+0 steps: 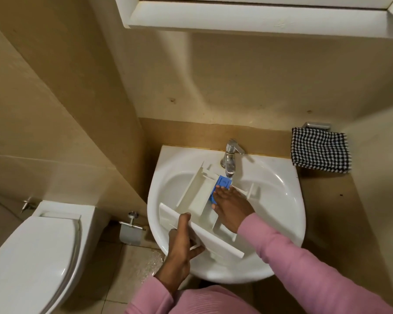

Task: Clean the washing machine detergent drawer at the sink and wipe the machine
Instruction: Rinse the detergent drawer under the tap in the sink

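- Lying aslant in the sink (288,200), the detergent drawer (195,196) has its back end at 12 o'clock, under the tap (230,155). Its wide front panel (213,239) sits at 6 o'clock, nearest the person.
- The left hand (182,243) grips that panel at about 7 o'clock of the basin. The thumb lies over the top edge and the fingers (196,250) curl underneath, clamped on the plastic.
- The right hand (230,206) comes in from 4 o'clock. Its fingers (221,192) are straight and close together, pressing flat on the blue insert (222,183) near the basin's centre, and they hold nothing.
- Water appears to fall from the tap onto the blue insert.
- The drawer looks like thin moulded plastic, so it is probably light and stiff. Being wet, and perhaps filmed with detergent, it is likely slippery.
- Its slim dividers and the rails at the 12 o'clock end seem the weakest parts and could snap if twisted. The blue insert looks like a clip-in piece that hard rubbing could pop loose.
- The front panel is the thickest part and probably the safest hold. The long side walls would be second best, and the thin inner ribs are best avoided.
- A checked cloth (320,152) hangs on the wall at 2 o'clock from the sink, well apart from the drawer.
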